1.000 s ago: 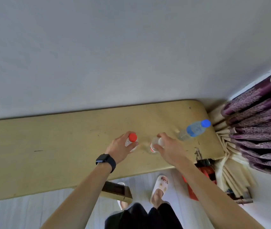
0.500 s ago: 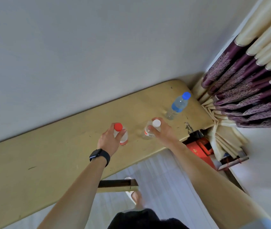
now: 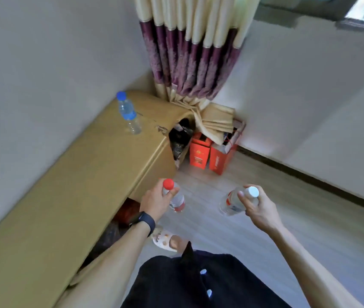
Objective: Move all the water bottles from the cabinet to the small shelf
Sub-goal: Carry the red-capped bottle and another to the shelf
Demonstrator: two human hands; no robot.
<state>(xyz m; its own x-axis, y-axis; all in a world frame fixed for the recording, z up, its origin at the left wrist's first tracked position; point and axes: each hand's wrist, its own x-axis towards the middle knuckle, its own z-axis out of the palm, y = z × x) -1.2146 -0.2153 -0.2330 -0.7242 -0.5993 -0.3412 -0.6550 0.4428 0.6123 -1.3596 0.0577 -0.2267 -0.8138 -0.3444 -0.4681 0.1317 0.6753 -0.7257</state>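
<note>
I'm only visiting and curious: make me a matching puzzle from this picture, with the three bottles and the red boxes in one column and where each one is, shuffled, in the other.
Things:
1. red-capped bottle
2. white-capped bottle
3. blue-capped bottle
4. red boxes

Places:
A. standing on the cabinet
B. held in the right hand
C. on the floor under the curtain
D. held in the left hand

Pairs: 1-D, 2-B, 3-A, 4-C.
</note>
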